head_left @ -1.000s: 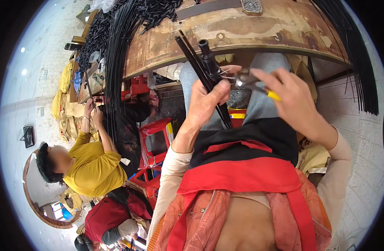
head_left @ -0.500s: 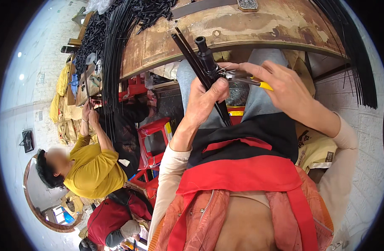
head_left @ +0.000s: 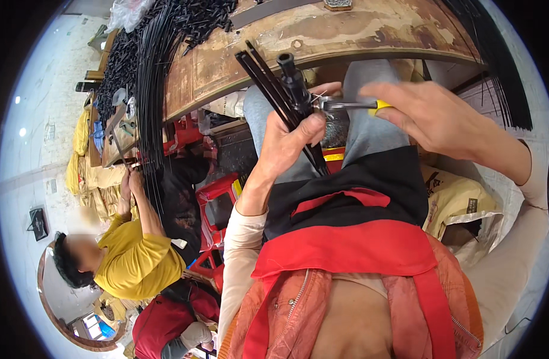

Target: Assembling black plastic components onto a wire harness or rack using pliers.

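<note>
In my left hand (head_left: 291, 139), a bundle of thin black rods (head_left: 268, 78) like umbrella ribs stands tilted above my lap. A ridged black plastic tube (head_left: 293, 81) sits against the rods, also in that grip. Thin light wire ends (head_left: 317, 97) stick out at the tube's lower side. My right hand (head_left: 424, 110) is closed around the yellow handles of pliers (head_left: 353, 106). The pliers' metal jaws are at the wire beside my left fingertips; whether they bite on it I cannot tell. My right fingers are smeared by motion.
A worn wooden table (head_left: 250, 54) lies ahead, with a heap of small black parts (head_left: 196, 24) on it. Long black rods (head_left: 151, 90) hang over its left edge, more (head_left: 502, 72) at far right. A person in yellow (head_left: 137, 257) works at left near red stools (head_left: 217, 209).
The pliers have turned from a slant to nearly level, and my right hand has swung outward to the right. My left hand keeps its hold. The view has shifted slightly.
</note>
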The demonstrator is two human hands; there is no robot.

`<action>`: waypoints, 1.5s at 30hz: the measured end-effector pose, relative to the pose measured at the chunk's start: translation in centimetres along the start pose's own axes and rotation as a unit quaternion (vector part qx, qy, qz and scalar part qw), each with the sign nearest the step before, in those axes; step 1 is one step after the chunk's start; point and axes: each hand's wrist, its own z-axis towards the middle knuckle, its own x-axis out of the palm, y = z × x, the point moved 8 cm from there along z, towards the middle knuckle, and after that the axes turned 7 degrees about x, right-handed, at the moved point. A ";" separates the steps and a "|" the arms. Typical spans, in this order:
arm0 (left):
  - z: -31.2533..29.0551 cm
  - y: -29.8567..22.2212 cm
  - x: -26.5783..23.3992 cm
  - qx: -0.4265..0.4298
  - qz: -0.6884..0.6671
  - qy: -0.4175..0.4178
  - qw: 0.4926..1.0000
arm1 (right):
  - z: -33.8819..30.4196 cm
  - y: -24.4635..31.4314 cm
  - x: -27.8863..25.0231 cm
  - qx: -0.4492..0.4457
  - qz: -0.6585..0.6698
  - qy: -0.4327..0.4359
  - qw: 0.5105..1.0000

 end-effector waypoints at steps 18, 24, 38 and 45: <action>-1.1 -0.3 -1.6 0.023 -0.049 0.005 0.999 | -2.1 0.8 7.0 0.382 0.408 0.414 0.719; -1.1 -1.0 -3.0 0.042 -0.035 -0.036 0.998 | 2.4 1.4 2.1 0.067 0.041 0.087 0.993; -2.0 -0.3 -4.2 0.049 -0.044 -0.020 0.998 | 2.1 -0.2 8.5 0.211 0.203 0.165 0.942; -2.4 -0.5 -3.9 0.055 -0.058 -0.014 0.997 | 1.7 1.1 9.5 0.284 0.438 0.274 0.807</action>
